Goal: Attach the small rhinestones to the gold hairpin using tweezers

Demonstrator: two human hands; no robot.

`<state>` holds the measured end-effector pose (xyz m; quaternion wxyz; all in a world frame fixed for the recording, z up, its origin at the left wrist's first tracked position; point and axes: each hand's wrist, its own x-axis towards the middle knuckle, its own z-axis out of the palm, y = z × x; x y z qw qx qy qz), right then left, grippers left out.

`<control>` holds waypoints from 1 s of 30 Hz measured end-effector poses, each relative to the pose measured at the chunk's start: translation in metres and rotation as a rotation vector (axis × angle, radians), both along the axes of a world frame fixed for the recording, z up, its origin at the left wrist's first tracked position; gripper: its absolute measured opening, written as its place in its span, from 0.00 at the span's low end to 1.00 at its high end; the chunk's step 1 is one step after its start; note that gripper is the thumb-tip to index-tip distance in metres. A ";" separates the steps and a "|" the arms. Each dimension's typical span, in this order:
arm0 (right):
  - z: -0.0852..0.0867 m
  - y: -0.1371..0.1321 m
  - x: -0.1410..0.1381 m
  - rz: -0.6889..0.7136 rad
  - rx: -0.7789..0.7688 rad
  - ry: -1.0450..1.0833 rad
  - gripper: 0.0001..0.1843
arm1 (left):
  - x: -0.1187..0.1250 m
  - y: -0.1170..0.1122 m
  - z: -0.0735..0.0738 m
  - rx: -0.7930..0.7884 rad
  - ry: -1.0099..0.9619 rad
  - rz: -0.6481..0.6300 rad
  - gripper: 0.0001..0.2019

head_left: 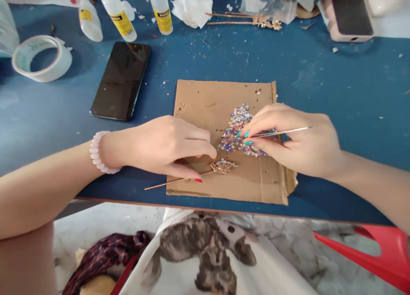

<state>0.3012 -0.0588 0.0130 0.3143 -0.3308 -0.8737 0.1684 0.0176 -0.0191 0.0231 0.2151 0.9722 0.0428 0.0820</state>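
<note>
My left hand (pixel 176 143) rests on the near left part of the cardboard (pixel 192 98), fingers curled and thumb pressing on the thin stem of a gold hairpin (pixel 179 181). The hairpin's ornate gold head lies flat on the cardboard, with small shiny stones on it. My right hand (pixel 294 137) is closed on slim metal tweezers (pixel 288 131), held between thumb and fingertips. Their tips point left into a spread pile of small multicoloured rhinestones (pixel 241 115). Whether a stone sits between the tips is hidden by my fingers.
A black phone (pixel 121 81) and a roll of white tape (pixel 43 59) lie to the left. Glue bottles (pixel 162 13), crumpled white paper (pixel 193 6), more gold hairpins (pixel 265 22), plastic bags (pixel 269 4) and another phone (pixel 351 13) line the far side. The table's near edge runs below the cardboard.
</note>
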 end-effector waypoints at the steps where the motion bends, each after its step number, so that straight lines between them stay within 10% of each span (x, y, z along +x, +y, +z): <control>1: 0.001 0.000 0.001 -0.001 -0.003 -0.001 0.04 | 0.000 0.000 0.000 0.003 0.003 0.002 0.16; 30: 0.011 0.002 0.009 0.011 0.010 -0.027 0.09 | -0.001 0.000 -0.002 0.016 -0.008 0.001 0.16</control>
